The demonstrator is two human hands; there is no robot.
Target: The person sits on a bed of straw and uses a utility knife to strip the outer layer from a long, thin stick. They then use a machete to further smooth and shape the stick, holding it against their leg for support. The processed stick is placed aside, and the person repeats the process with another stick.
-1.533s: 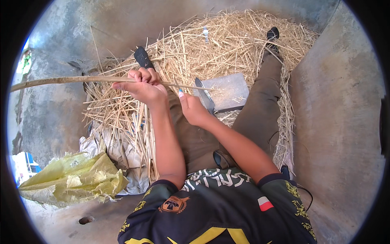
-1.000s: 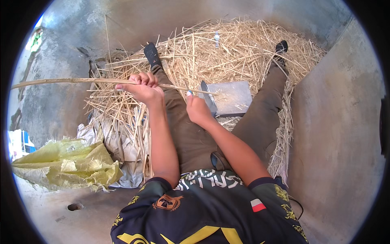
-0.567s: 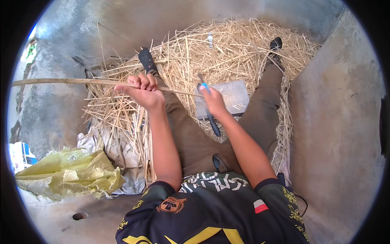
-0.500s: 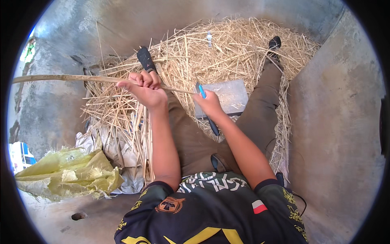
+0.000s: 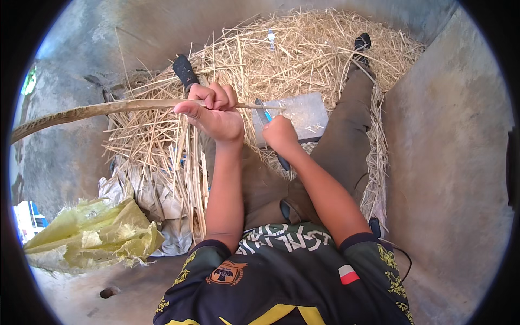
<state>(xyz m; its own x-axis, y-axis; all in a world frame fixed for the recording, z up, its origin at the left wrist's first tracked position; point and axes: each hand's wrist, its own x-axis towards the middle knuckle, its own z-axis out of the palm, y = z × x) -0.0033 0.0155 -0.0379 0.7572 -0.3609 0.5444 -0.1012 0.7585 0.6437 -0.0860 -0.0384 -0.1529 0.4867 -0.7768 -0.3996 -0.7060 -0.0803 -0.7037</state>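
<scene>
A long, thin wooden strip (image 5: 140, 105), apparently split bamboo, lies across my left hand (image 5: 219, 116), whose fingers are wrapped round it. Its thicker end runs out to the far left. The thin end passes to the right, over a grey block (image 5: 306, 114) that lies between my legs. My right hand (image 5: 280, 135) is closed round a knife (image 5: 264, 112) with a blue and dark handle. The knife's blade points up and meets the strip near its thin tip. The dark handle end pokes out below my right hand.
A thick heap of pale shavings (image 5: 319, 59) covers the floor ahead, with a watch (image 5: 271, 40) on it. Split sticks (image 5: 179, 179) lie beside my left leg. A torn yellow sack (image 5: 92, 233) sits at the left. Concrete walls (image 5: 449, 146) close in the sides.
My left hand has moved right and slightly up along with the strip, closer to the knife. The thin tip now reaches past the blade. My right hand has shifted only a little.
</scene>
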